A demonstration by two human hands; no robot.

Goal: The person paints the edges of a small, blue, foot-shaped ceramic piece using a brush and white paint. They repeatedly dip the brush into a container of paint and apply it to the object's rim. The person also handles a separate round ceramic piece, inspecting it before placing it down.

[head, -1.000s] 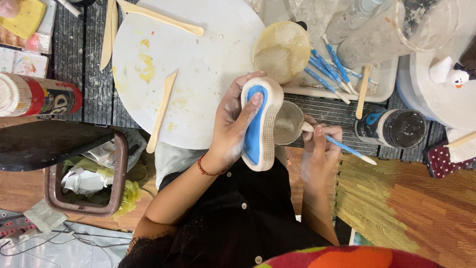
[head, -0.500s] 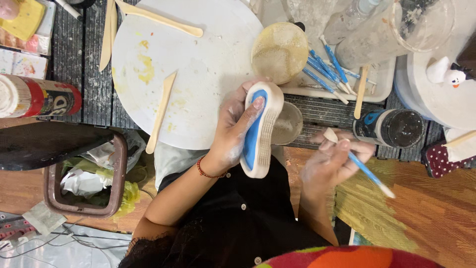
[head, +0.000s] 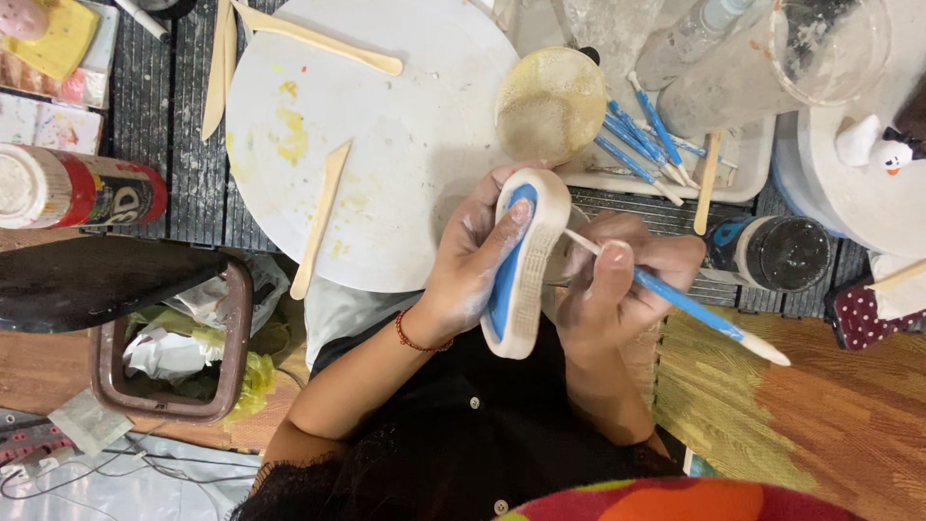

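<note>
seen from above: the left hand [head: 468, 265] grips a long white clay piece [head: 526, 260] with a blue inner face, held on edge over the lap – the right hand [head: 622, 280] pinches a blue-handled tool [head: 694, 309], its tip touching the piece, just below a round white board [head: 386, 125].

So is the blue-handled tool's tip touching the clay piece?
Touching: the head view shows the blue-handled tool, in the right hand, meeting the clay piece held by the left hand.
</note>
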